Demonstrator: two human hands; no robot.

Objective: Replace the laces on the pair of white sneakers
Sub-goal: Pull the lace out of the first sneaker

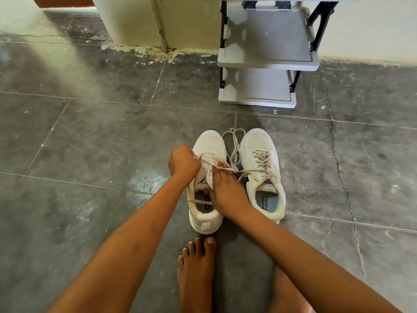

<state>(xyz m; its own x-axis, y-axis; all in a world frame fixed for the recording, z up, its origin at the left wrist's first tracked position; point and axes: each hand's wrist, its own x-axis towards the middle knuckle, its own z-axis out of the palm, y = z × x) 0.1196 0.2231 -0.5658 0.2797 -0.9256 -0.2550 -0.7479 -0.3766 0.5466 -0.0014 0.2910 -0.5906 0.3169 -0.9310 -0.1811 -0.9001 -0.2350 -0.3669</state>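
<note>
Floor: It was made of dark grey tiles with pale scuffs.
Wall: It was pale, with chipped paint at the bottom, far behind the shoes.
Shoe rack: It was grey with black legs and stood by the wall, well apart from the shoes.
Bare foot: It lay on the floor just behind the heel of the left sneaker.
Right sneaker: It was white, laced up, and sat on the floor just beside the other one, toe pointing away.
Loose lace: It lay in curls on the floor between the two toes.
Left sneaker: It was white and sat on the floor under both hands, which hid its middle.
Lace: It was only part way through the left sneaker, and one end hung across the shoe's opening.
Left hand: It was curled into a fist and gripped the lace, pulling it tight to the left side of the shoe.
Right hand: It rested on top of the left sneaker. Its fingers lay straight and pressed on the crossed lace, with the thumb down in the opening.
</note>
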